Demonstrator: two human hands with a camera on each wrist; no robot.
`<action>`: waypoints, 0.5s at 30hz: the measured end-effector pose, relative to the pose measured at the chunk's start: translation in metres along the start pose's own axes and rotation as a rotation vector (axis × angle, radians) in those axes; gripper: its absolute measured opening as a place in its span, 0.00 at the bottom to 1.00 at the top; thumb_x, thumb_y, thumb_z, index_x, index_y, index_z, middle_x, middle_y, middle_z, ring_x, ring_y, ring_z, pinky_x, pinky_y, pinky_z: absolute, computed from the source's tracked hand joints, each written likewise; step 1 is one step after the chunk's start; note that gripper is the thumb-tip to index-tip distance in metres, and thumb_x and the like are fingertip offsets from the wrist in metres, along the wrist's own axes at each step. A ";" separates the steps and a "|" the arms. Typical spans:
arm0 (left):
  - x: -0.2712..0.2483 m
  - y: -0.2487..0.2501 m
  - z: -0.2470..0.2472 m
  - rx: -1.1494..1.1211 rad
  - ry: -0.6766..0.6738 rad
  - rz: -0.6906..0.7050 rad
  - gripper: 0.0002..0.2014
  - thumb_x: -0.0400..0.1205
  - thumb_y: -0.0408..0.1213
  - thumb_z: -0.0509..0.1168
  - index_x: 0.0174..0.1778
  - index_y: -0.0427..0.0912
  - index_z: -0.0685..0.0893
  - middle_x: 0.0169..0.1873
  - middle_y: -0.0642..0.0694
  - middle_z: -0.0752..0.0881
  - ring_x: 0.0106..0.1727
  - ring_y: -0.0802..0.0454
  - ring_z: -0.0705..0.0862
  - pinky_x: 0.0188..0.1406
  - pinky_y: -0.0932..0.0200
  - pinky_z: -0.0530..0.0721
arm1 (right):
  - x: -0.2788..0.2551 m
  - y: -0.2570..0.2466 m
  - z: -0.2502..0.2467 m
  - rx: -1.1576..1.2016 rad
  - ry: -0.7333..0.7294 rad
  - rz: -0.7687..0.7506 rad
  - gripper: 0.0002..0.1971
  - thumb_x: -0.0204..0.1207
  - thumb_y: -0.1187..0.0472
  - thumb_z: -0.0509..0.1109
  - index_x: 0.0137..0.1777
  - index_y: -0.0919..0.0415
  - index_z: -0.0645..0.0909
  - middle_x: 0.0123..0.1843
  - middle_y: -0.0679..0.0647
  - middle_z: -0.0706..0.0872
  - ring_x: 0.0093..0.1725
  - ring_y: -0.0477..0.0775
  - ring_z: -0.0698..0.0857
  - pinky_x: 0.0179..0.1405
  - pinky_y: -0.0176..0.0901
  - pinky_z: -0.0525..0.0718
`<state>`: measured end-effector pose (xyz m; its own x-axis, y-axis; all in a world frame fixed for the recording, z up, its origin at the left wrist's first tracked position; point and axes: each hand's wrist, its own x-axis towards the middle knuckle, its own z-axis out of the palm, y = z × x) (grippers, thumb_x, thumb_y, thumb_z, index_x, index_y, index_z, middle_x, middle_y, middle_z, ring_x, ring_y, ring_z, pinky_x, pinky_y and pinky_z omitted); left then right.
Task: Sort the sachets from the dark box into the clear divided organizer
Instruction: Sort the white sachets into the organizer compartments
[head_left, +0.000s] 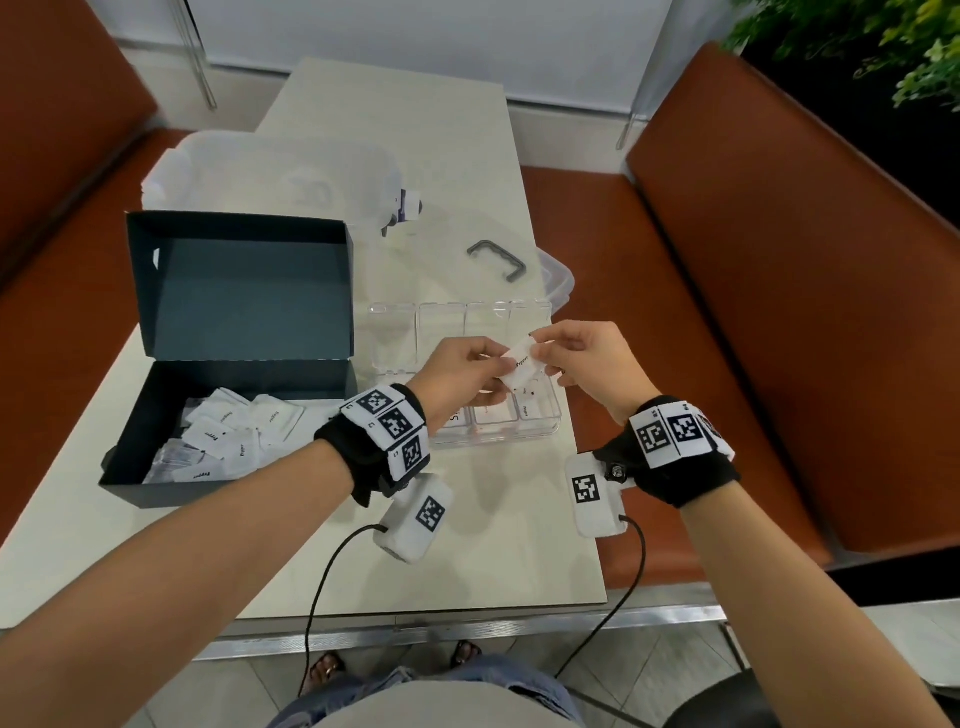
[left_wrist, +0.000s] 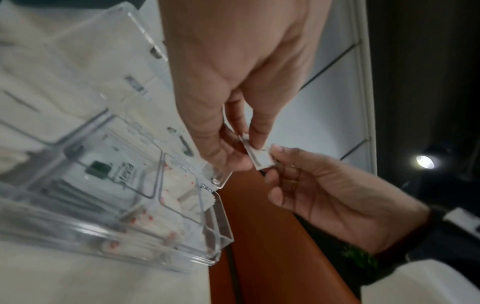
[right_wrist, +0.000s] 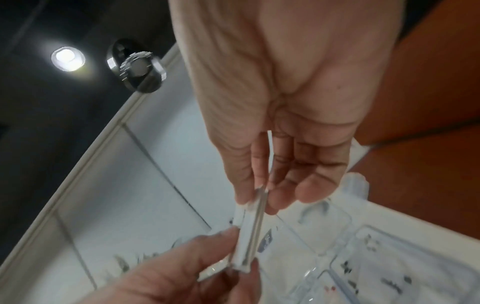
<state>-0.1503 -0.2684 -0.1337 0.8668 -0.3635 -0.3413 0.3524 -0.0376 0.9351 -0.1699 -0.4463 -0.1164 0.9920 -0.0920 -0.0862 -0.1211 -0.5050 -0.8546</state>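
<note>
Head view: both hands are meeting in the centre of the frame, above the clear divided organizer (head_left: 540, 422).
Left hand (head_left: 457, 374): it is pinching white sachets between thumb and fingers, so it is closed on them.
Right hand (head_left: 587, 358): it is pinching the other end of the same white sachets (head_left: 522, 364); the other fingers are hanging loosely curled.
Sachets in the hands: they are being held in the air, over the right part of the organizer; the top one is showing the word "Pepper". In the right wrist view they are looking like two or more thin packets (right_wrist: 249, 242) held edge-on together; how many exactly, I cannot tell.
Organizer: it is sitting on the pale worktop (head_left: 467, 545), right of centre in the frame. The near row of compartments is already holding white sachets; the far row is looking see-through. In the left wrist view, one near compartment is holding sachets with red marks (left_wrist: 171, 195) and the next one a sachet with a green mark (left_wrist: 98, 168).
Dark box (head_left: 234, 332): it is standing open at the left of the frame, lid up, with many white sachets (head_left: 228, 436) lying loose inside.
Behind the organizer: a clear lid with a grey handle (head_left: 498, 260) is lying on the worktop, and a frosted plastic tub (head_left: 260, 171) is standing at the upper left.
Seats: orange-brown benches (head_left: 779, 312) are flanking the worktop.
</note>
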 end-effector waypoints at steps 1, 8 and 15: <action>0.001 0.001 0.003 -0.026 0.016 0.009 0.02 0.81 0.30 0.69 0.47 0.36 0.85 0.41 0.40 0.87 0.34 0.53 0.85 0.38 0.63 0.88 | -0.001 0.002 0.000 0.090 -0.004 0.043 0.06 0.74 0.59 0.75 0.50 0.57 0.87 0.38 0.51 0.90 0.34 0.42 0.86 0.36 0.34 0.84; 0.026 0.007 0.013 0.676 0.082 0.279 0.04 0.80 0.37 0.70 0.48 0.45 0.88 0.45 0.50 0.88 0.48 0.53 0.85 0.49 0.62 0.82 | 0.008 0.024 -0.017 -0.056 0.172 0.111 0.06 0.72 0.60 0.77 0.48 0.56 0.89 0.40 0.50 0.90 0.38 0.45 0.85 0.44 0.40 0.83; 0.050 0.006 0.026 1.550 0.029 0.352 0.09 0.77 0.49 0.71 0.50 0.53 0.86 0.55 0.47 0.80 0.62 0.45 0.76 0.60 0.47 0.68 | 0.016 0.024 -0.002 -0.436 -0.045 -0.007 0.07 0.72 0.66 0.74 0.43 0.53 0.81 0.37 0.52 0.88 0.43 0.51 0.86 0.50 0.46 0.83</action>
<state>-0.1143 -0.3115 -0.1430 0.8365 -0.5421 -0.0807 -0.5282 -0.8366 0.1451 -0.1573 -0.4616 -0.1371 0.9922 -0.0550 -0.1119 -0.1087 -0.8212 -0.5602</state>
